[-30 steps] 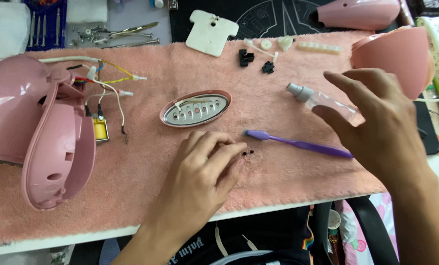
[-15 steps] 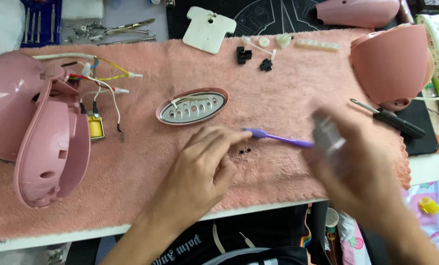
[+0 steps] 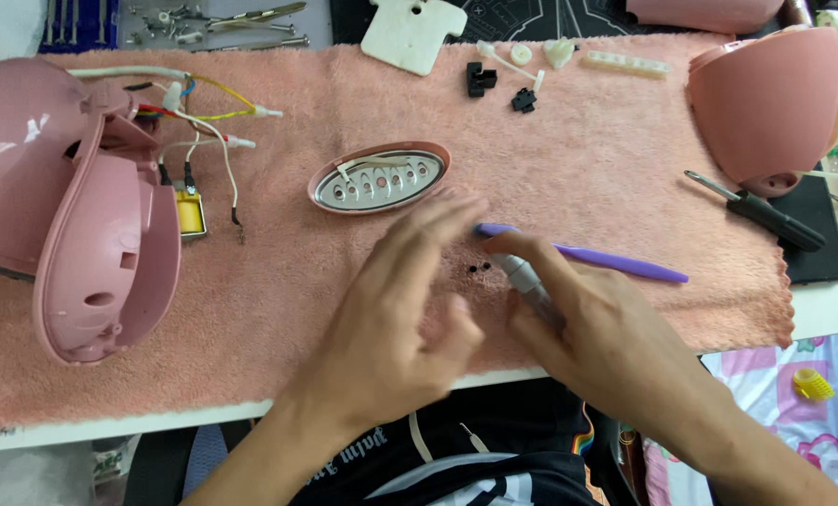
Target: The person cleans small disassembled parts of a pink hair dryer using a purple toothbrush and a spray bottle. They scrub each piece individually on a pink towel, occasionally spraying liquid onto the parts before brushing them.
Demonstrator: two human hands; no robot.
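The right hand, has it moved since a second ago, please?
Yes. The right hand came from the towel's right part down toward the near edge, now holding a grey tool by the purple stick.

Left hand [image 3: 395, 323] motion-blurred, fingers smeared; whether it touches the towel [image 3: 250, 309] can't be told. Right hand [image 3: 606, 342] covers most of the small grey tool [image 3: 524, 278], only its tip end shows, blurry; kind of tool unclear. Two tiny black bits [image 3: 480, 268] beside it, too small to identify. Purple stick [image 3: 615, 263] partly hidden at its left end by fingers. Pink shell [image 3: 53, 206] cut off at left edge. Metal tools [image 3: 213, 19] cut off at top edge.
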